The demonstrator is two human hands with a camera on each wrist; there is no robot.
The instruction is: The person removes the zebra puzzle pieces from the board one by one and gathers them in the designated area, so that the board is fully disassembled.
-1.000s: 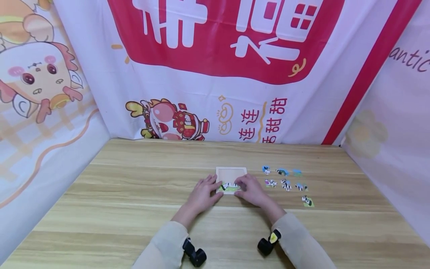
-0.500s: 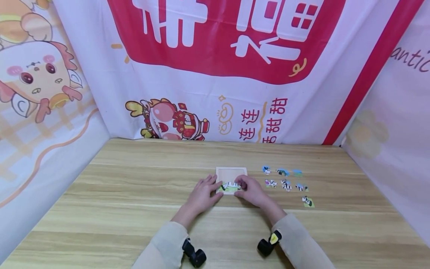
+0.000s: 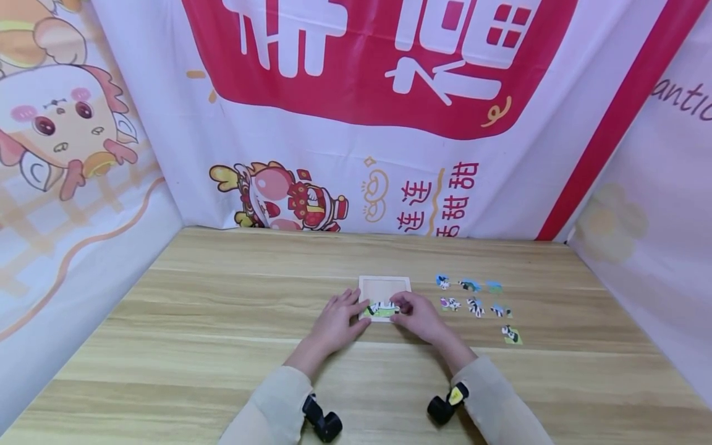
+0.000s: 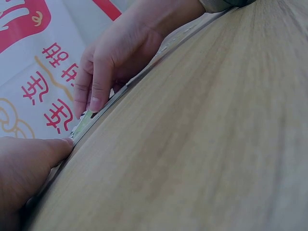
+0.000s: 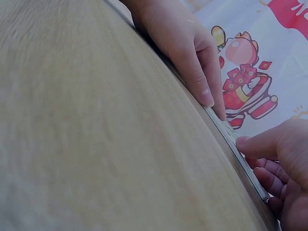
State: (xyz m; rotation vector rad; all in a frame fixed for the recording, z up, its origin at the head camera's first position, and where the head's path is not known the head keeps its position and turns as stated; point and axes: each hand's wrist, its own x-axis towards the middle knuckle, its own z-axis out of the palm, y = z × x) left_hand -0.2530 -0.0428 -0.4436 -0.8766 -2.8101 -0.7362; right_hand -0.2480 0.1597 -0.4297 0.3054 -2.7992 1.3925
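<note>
A small shallow wooden puzzle frame (image 3: 386, 280) lies on the table, with green, black and white puzzle pieces (image 3: 381, 309) along its near side. My left hand (image 3: 335, 319) rests at the frame's left side, fingers fairly straight. Its thumb touches the near edge and its index finger reaches over the pieces' left end. At the right end, my right hand (image 3: 417, 316) has its thumb by the near edge and its fingers curled over a puzzle piece, partly hiding it. In the right wrist view, the left thumb presses beside the thin frame edge (image 5: 236, 153).
Several loose puzzle pieces, among them a striped one (image 3: 475, 307) and one with a panda-like figure (image 3: 511, 334), lie right of the frame on the wooden table (image 3: 233, 296). A printed cloth (image 3: 356, 142) hangs behind the table; others flank it.
The right index finger shifts slightly at the puzzle piece's right end, where a little more of the striped picture shows. The left hand stays in place, and the head view tilts slightly.
</note>
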